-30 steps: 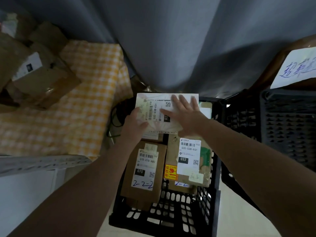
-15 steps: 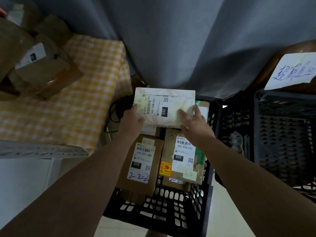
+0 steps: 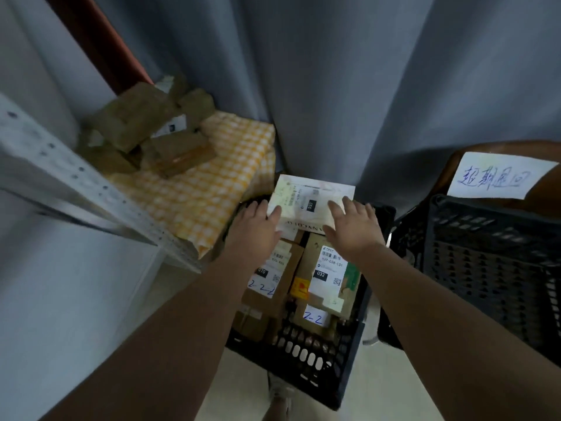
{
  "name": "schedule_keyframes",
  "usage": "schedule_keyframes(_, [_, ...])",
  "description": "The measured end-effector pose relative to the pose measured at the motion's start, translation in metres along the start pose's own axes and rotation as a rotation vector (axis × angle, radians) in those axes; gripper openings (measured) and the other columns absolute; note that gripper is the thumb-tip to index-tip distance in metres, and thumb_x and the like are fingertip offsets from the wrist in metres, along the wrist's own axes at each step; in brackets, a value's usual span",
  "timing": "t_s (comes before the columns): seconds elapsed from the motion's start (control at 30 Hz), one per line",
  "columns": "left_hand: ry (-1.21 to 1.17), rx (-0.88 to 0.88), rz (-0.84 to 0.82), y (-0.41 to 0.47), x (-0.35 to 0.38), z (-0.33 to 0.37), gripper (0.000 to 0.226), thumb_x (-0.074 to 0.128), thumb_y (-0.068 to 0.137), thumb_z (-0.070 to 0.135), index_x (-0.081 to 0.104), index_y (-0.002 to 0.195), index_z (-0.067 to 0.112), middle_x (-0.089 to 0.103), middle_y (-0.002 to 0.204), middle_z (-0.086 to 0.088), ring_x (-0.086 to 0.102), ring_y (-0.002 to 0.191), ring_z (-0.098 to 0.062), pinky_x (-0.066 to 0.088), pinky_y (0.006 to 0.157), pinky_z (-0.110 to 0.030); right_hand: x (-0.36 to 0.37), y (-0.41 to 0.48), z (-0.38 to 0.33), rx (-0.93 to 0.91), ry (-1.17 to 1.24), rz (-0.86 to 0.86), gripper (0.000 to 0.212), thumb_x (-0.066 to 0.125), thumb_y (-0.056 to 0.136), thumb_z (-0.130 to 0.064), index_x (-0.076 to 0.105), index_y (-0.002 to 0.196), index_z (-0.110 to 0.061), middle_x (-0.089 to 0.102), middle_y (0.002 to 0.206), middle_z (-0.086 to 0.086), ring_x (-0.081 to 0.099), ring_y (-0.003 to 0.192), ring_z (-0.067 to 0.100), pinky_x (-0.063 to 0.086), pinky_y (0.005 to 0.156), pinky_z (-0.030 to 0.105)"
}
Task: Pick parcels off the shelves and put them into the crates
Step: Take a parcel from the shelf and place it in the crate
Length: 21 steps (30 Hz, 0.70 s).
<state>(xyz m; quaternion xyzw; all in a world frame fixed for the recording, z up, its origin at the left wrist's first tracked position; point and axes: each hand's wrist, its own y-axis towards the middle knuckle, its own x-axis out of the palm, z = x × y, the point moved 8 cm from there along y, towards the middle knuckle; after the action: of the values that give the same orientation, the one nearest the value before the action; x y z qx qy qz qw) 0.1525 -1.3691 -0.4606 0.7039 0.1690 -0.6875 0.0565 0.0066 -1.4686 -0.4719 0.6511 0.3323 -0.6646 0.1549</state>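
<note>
Both hands, left hand (image 3: pixel 258 226) and right hand (image 3: pixel 353 227), fingers spread, steadied a white parcel (image 3: pixel 312 202) at the far end of the crate (image 3: pixel 303 357), atop brown parcels (image 3: pixel 328 275) already packed; more boxes (image 3: pixel 158 135) waited on the shelf (image 3: pixel 212 183).

Black slatted plastic crate (image 3: pixel 303 357) on floor, centre. Inside: two brown cardboard parcels (image 3: pixel 321 278) side by side; white flat parcel (image 3: pixel 312 202) at far end, atop them. Left: shelf with yellow checked cloth (image 3: pixel 212 183), brown boxes (image 3: pixel 151 132) piled at its back. Right: second black crate (image 3: pixel 491 262).
</note>
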Motion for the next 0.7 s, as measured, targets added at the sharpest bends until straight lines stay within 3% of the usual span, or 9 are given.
schedule_keyframes(0.2, [0.014,-0.105,0.111,-0.141,-0.049,0.022,0.050,0.038,0.099,0.040,0.031,0.143,0.017,0.036,0.145,-0.010,0.032,0.134,-0.028,0.032,0.107,-0.040,-0.032,-0.111,-0.042,-0.254,-0.094,0.070,0.046,0.036,0.100,-0.037,0.038,0.143,-0.018,0.036,0.150,0.011,0.030,0.138,0.030,0.018,0.116,0.044])
schedule_keyframes(0.33, [0.080,-0.154,0.238,-0.215,-0.102,0.012,0.045,0.032,0.098,0.038,0.053,0.126,0.009,0.055,0.126,-0.015,0.051,0.118,-0.033,0.041,0.097,-0.042,-0.091,-0.156,-0.083,-0.358,-0.037,0.214,0.041,0.039,0.099,-0.036,0.046,0.134,-0.017,0.048,0.138,0.009,0.043,0.125,0.029,0.034,0.102,0.039])
schedule_keyframes(0.47, [0.130,-0.208,0.370,-0.286,-0.158,-0.016,0.033,0.056,0.090,0.027,0.061,0.116,0.007,0.060,0.120,-0.017,0.057,0.111,-0.035,0.045,0.092,-0.043,-0.140,-0.200,-0.143,-0.481,0.075,0.332,0.041,0.043,0.097,-0.035,0.048,0.135,-0.019,0.051,0.134,0.005,0.042,0.124,0.027,0.030,0.104,0.037])
schedule_keyframes(0.6, [0.172,-0.285,0.491,-0.364,-0.206,-0.052,0.035,0.066,0.085,0.025,0.063,0.115,0.006,0.061,0.118,-0.019,0.057,0.110,-0.037,0.045,0.092,-0.045,-0.166,-0.254,-0.222,-0.695,0.120,0.411,0.044,0.050,0.094,-0.032,0.049,0.137,-0.021,0.049,0.140,0.003,0.041,0.128,0.024,0.024,0.110,0.037])
schedule_keyframes(0.7, [0.174,-0.435,0.562,-0.435,-0.231,-0.090,0.040,0.052,0.094,0.032,0.052,0.129,0.014,0.052,0.133,-0.010,0.046,0.124,-0.030,0.034,0.101,-0.041,-0.190,-0.299,-0.289,-0.824,0.244,0.461,0.041,0.056,0.092,-0.026,0.055,0.131,-0.016,0.056,0.132,0.007,0.049,0.120,0.028,0.035,0.104,0.041])
